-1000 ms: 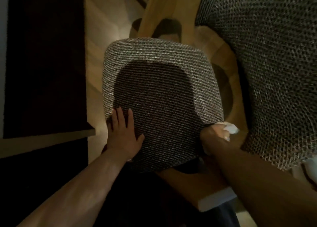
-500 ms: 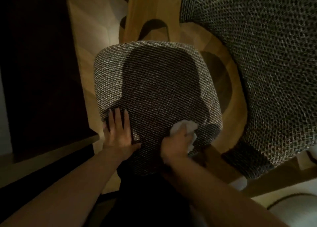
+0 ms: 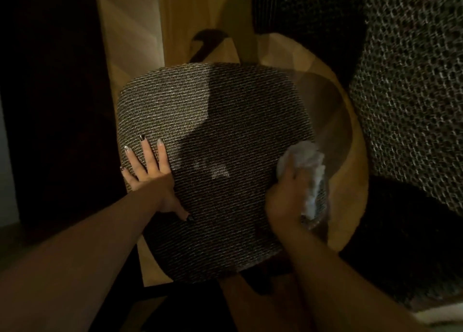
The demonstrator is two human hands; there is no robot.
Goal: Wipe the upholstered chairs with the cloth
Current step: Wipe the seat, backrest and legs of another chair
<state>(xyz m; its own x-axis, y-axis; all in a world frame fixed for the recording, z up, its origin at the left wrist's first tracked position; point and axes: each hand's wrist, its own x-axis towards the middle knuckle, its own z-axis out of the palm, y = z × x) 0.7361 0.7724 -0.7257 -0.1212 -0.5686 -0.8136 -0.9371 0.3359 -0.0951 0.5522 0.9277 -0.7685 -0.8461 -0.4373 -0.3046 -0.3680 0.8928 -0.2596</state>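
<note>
White and crumpled, the cloth (image 3: pixel 307 171) sits at the right edge of the chair seat (image 3: pixel 225 131), bunched under the right hand (image 3: pixel 288 194), whose fingers curl round it and press it into the weave. The left hand (image 3: pixel 147 171) lies flat on the seat's left side, fingers straight and slightly spread, thumb reaching toward the near edge, steadying the cushion.

To wipe well, I would keep the pressure even and run the strokes along the weave, overlapping them across the shaded middle, and keep the left hand braced so the seat cannot shift.

The seat is a rounded square of coarse, nubbly grey-and-cream fabric. Smooth curved wood (image 3: pixel 350 161) runs just beside its right edge, and a second chair (image 3: pixel 413 106) in a chunkier weave stands beyond that.
</note>
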